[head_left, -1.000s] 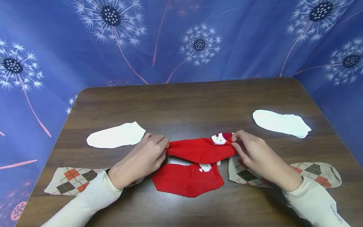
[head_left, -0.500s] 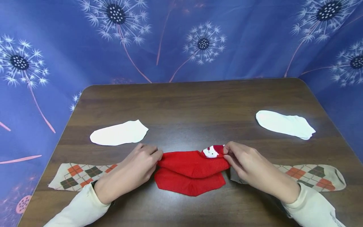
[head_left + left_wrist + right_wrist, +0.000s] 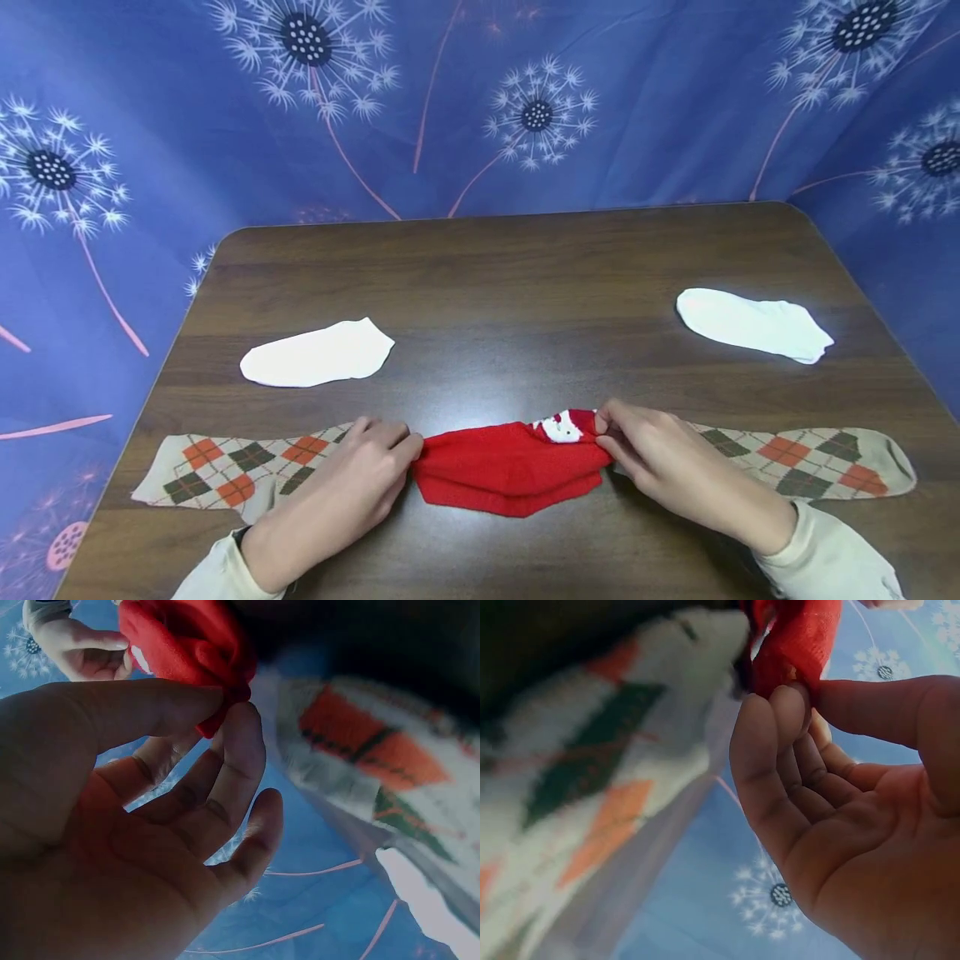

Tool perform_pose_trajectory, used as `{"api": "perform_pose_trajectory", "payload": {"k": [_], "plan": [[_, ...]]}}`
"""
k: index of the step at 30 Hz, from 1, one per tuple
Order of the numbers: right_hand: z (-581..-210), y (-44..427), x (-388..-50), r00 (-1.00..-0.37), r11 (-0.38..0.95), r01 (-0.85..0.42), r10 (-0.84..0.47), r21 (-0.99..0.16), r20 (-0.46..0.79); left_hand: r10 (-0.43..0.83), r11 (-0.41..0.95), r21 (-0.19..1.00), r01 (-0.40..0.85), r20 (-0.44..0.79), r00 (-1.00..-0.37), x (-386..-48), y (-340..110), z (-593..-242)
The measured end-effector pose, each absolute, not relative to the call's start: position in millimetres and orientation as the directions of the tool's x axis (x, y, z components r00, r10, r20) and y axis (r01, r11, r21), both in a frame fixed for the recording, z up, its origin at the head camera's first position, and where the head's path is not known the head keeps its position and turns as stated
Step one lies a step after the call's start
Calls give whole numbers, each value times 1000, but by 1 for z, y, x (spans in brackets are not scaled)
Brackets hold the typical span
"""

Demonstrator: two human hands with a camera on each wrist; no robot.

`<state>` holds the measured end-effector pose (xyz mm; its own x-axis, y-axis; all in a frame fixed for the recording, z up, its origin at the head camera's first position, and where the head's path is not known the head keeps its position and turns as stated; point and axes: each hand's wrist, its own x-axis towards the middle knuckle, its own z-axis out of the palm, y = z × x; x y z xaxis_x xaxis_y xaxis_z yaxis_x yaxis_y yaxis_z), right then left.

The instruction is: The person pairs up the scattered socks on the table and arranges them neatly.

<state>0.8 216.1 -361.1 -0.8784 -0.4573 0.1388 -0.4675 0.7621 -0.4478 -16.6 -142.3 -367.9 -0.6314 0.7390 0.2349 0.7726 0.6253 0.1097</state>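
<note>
A blue dandelion-print cloth (image 3: 645, 125) hangs beyond the brown table (image 3: 480, 279) before you; one white sock (image 3: 315, 356) lies to your left, a second white sock (image 3: 750, 324) to your right.

No lettering, label or number is readable.

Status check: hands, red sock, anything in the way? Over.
Left hand, right hand: pinching opposite ends of red sock. Red sock: spanning between them. Nothing visibly blocking; patterned socks either side, partly hidden by hands.
</note>
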Motion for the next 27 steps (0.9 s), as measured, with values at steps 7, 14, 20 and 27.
{"api": "perform_pose_trajectory", "payload": {"k": [7,14,20,27], "plan": [[-374,210,8,-869,779,-487,-476,-395,134,727,637,96,765,258,-637,-12,-144,-378],[-381,206,12,-873,813,-484,-472,-323,120,719,651,108,752,231,-655,-8,-142,-380],[-384,207,12,-867,812,-498,-474,-303,155,705,662,108,742,248,-665,-7,-140,-382],[-381,206,16,-826,791,-558,-502,-252,256,669,683,110,722,300,-680,0,-141,-381]]}}
